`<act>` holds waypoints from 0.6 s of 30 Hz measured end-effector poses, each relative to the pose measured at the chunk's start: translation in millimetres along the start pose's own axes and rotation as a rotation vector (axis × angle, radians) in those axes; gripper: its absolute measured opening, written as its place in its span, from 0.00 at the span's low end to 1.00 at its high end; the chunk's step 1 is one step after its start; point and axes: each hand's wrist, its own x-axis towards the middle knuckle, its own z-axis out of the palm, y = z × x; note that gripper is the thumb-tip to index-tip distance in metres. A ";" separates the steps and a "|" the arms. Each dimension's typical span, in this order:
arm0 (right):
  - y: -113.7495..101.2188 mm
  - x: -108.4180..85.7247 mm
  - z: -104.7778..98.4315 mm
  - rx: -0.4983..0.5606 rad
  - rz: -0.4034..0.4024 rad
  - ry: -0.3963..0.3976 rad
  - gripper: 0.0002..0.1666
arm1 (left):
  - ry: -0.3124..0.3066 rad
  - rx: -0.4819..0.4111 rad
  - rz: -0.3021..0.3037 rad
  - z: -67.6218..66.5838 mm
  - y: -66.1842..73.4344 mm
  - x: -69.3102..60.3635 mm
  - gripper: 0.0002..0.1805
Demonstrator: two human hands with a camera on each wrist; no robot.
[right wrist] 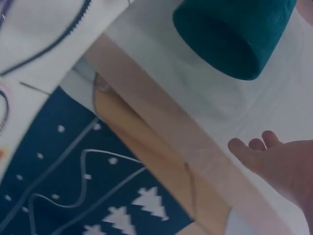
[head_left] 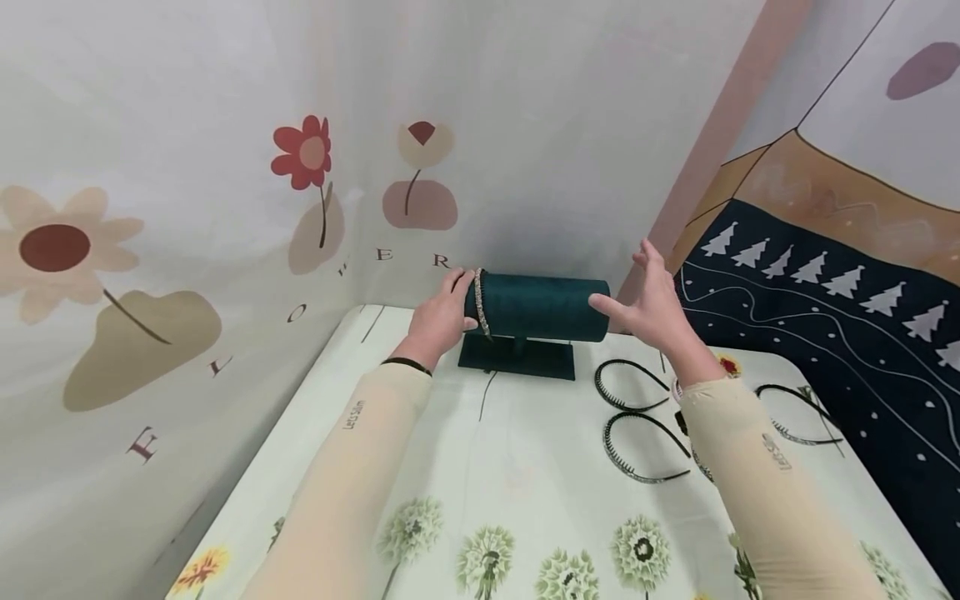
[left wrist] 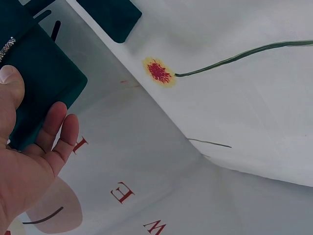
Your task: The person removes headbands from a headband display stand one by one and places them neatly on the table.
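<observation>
A dark green velvet roll [head_left: 546, 308] on a flat base [head_left: 517, 358] forms a headband display stand at the back of the table. One sparkly headband [head_left: 481, 302] circles its left end, and its dark tips show under the roll in the left wrist view. My left hand [head_left: 438, 321] holds that left end, thumb on the front and fingers over the top, right beside the headband. In the left wrist view the thumb [left wrist: 12, 83] lies below the rhinestones. Off the roll's right end, my right hand [head_left: 654, 307] is spread and holds nothing; the right wrist view shows a gap between them.
Two black toothed headbands, one [head_left: 630, 385] behind the other [head_left: 645, 450], lie right of the base. A further headband [head_left: 801, 415] lies beyond my right forearm, which partly hides more items. A printed curtain [head_left: 562, 150] hangs behind the table [head_left: 525, 467].
</observation>
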 end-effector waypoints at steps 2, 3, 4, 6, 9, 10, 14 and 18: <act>-9.0 8.5 0.6 -0.021 -0.012 -0.032 0.73 | -0.001 -0.003 -0.004 -0.7 0.9 -0.1 0.52; -13.5 12.7 1.3 -0.031 -0.017 -0.047 0.73 | -0.003 -0.003 -0.006 -1.1 1.3 0.1 0.52; -17.7 16.0 2.7 -0.037 -0.020 -0.061 0.73 | -0.004 -0.003 -0.006 -1.1 1.5 -0.1 0.52; -26.2 22.9 6.5 -0.057 -0.031 -0.089 0.73 | -0.005 -0.007 -0.007 -1.4 1.8 -0.6 0.52; -39.7 31.9 14.8 -0.091 -0.059 -0.138 0.74 | -0.002 -0.009 -0.009 -1.8 1.5 -1.2 0.52; -44.0 34.4 18.1 -0.102 -0.070 -0.158 0.74 | 0.000 -0.010 -0.010 -1.8 1.4 -1.4 0.52; -61.2 43.2 33.0 -0.157 -0.128 -0.224 0.77 | -0.003 -0.009 -0.008 -1.8 1.4 -1.6 0.52; -78.2 49.7 51.4 -0.273 -0.206 -0.290 0.80 | -0.005 -0.003 -0.013 -2.0 1.9 -0.7 0.52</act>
